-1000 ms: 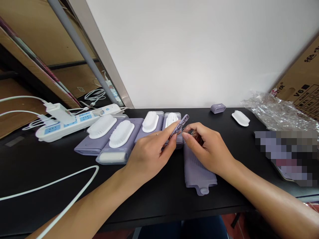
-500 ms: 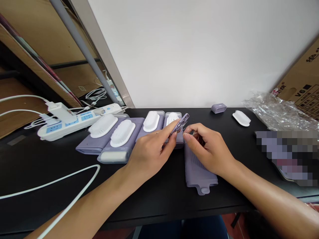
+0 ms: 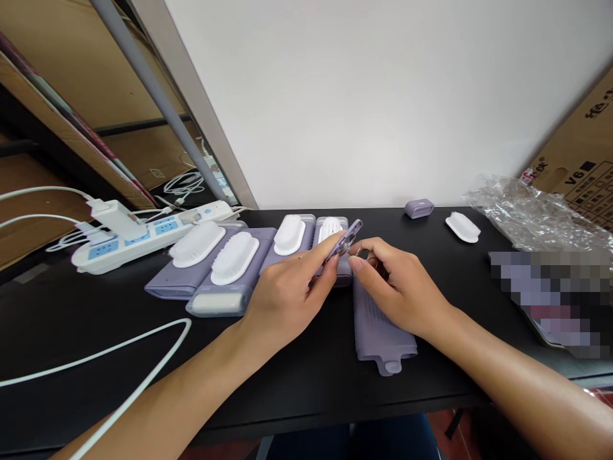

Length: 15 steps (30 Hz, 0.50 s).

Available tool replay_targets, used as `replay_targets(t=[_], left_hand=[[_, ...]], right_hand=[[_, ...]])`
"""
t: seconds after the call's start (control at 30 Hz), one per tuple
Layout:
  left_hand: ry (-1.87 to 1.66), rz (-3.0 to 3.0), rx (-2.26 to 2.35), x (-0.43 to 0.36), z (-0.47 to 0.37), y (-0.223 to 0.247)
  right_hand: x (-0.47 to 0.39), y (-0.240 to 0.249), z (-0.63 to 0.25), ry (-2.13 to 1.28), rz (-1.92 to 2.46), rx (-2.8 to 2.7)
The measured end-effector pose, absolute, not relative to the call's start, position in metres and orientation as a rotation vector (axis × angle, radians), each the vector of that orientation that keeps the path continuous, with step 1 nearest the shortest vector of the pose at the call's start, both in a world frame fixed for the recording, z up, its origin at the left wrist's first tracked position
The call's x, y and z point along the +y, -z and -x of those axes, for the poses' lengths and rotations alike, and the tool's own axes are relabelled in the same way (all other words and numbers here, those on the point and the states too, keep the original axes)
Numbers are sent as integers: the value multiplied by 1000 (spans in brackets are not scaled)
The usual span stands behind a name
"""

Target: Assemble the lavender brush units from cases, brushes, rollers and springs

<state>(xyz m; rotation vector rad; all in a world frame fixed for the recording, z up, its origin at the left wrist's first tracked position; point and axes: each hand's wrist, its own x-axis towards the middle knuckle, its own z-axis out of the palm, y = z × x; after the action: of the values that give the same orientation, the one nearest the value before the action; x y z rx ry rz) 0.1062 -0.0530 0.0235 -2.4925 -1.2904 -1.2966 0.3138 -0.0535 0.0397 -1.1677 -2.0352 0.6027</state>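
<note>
My left hand (image 3: pixel 297 281) pinches a small purple part (image 3: pixel 347 239) between thumb and fingers, tilted up. Close on its right, my right hand (image 3: pixel 395 281) has thumb and forefinger near together around a thin, shiny, ring-like piece too small to make out well. Beneath the right hand lies a flat purple case (image 3: pixel 385 332) with a tab at its front end. Left of the hands are several purple cases (image 3: pixel 177 278) with white bristled brush heads (image 3: pixel 235 257) resting on them.
A white power strip (image 3: pixel 158 233) with plugs stands at the left, and a white cable (image 3: pixel 158 326) loops in front. A small purple piece (image 3: pixel 419 208), a white brush head (image 3: pixel 463 227), clear plastic wrap (image 3: pixel 531 217), a blurred-out device and a cardboard box (image 3: pixel 582 153) are at the right.
The right fingertips have moved slightly left, closer to the purple part in my left hand. The left hand keeps its hold, and the objects on the table have stayed put.
</note>
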Motion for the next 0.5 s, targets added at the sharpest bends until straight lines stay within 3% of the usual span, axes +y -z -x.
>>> replay_targets(t=[0.5], left_hand=[[1274, 2460, -1327, -54, -106, -25]], right_hand=[[-53, -40, -316, -361, 1155, -2026]])
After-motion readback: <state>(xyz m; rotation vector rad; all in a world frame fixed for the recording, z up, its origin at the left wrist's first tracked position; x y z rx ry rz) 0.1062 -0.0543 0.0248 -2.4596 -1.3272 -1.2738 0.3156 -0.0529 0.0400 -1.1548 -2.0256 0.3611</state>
